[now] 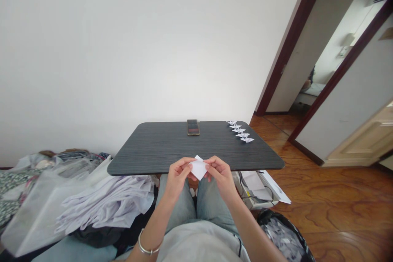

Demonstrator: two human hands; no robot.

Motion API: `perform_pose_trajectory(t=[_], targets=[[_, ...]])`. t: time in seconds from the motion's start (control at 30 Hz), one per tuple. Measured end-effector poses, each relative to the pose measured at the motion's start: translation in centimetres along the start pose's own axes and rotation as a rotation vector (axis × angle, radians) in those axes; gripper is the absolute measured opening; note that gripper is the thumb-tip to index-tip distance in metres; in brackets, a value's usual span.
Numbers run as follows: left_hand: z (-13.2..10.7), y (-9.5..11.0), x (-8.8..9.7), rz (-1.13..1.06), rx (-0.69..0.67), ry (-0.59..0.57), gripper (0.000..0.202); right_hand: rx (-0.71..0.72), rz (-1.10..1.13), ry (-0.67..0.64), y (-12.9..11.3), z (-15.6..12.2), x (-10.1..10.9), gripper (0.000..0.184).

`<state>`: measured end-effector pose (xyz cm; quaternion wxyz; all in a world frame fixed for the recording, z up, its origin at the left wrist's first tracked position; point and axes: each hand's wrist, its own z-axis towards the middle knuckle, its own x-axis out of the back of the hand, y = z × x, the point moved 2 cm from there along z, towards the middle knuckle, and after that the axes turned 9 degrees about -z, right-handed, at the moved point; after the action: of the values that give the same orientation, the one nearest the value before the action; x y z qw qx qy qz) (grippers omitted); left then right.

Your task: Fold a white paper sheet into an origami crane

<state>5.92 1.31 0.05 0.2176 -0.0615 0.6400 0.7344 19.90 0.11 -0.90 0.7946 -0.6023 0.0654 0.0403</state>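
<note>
A small folded piece of white paper [199, 170], diamond-shaped from this angle, is held at the front edge of the dark table [159, 143]. My left hand [179, 170] pinches its left corner between thumb and fingers. On the opposite corner, my right hand [219, 170] grips it the same way. Fingers behind the paper are partly hidden. Toward the table's right side, several folded white paper figures [238, 130] with pointed ends stand in a slanting row.
A phone [193, 127] lies at the table's back edge by the wall. Piled clothes [107, 200] sit low on the left. Below the table on the right are a box with cables [258, 190] and a black bag of paper scraps [284, 237]. A doorway [294, 57] stands farther right.
</note>
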Motion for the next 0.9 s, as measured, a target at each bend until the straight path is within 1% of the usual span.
perform_pose_trajectory(t=[0.2,0.43,0.6,0.67,0.8,0.9], targets=[[0.09,0.13,-0.31,0.021,-0.003,-0.025,0.024,-0.03,0.006,-0.026,-0.17,0.0,-0.1,0.021],[0.19,0.1,-0.17,0.069,-0.004,-0.03,0.025,-0.058,-0.014,-0.033,0.08,0.18,-0.05,0.026],[0.19,0.17,-0.31,0.133,0.033,-0.064,0.024,-0.036,-0.04,-0.046,0.3,0.34,-0.04,0.026],[0.11,0.28,-0.39,0.115,0.026,-0.057,0.024,-0.026,-0.043,-0.038,0.34,0.32,-0.03,0.027],[-0.08,0.51,-0.38,0.048,0.002,0.002,0.026,-0.023,-0.042,-0.012,0.34,0.25,0.1,0.029],[-0.14,0.59,-0.38,0.057,0.016,-0.007,0.026,-0.022,-0.043,-0.018,0.29,0.26,0.14,0.029]])
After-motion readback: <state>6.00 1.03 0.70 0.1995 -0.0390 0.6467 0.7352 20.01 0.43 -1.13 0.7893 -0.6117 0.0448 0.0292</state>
